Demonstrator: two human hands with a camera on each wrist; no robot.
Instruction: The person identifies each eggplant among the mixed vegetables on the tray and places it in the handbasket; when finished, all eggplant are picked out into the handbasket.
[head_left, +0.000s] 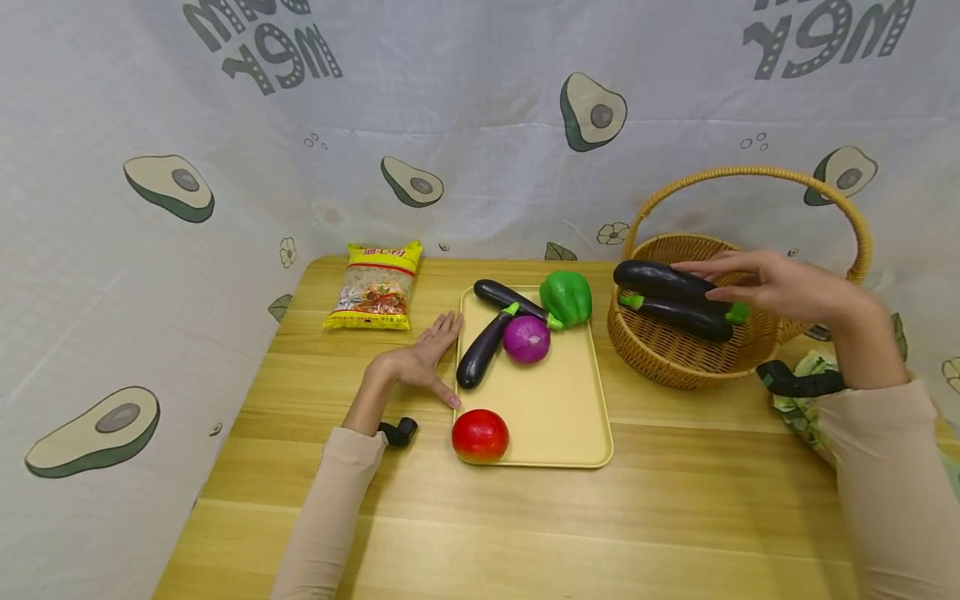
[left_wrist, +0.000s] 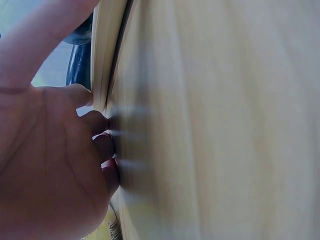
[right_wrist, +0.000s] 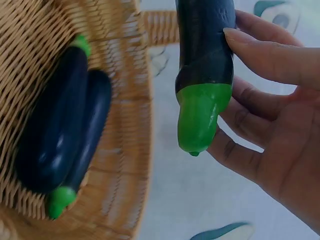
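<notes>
My right hand (head_left: 780, 287) holds a dark eggplant (right_wrist: 206, 45) with a green cap between thumb and fingers, over the wicker basket (head_left: 637, 354). Inside the basket, in the right wrist view, two more eggplants (right_wrist: 52, 120) lie side by side with their caps at opposite ends. At the left edge of the cream tray (head_left: 555, 417), my left hand (head_left: 412, 362) spreads its fingers, thumb near the tomato (head_left: 480, 436). The tray also bears two eggplants (head_left: 483, 350), a purple onion (head_left: 527, 340) and a green bell pepper (head_left: 566, 298).
A yellow printed food packet (head_left: 377, 286) lies at the table's back left. The basket's tall handle (head_left: 750, 172) arches over it. Under my right forearm is a leafy green vegetable (head_left: 806, 408), partly hidden. An avocado-print cloth (head_left: 495, 167) hangs behind the table.
</notes>
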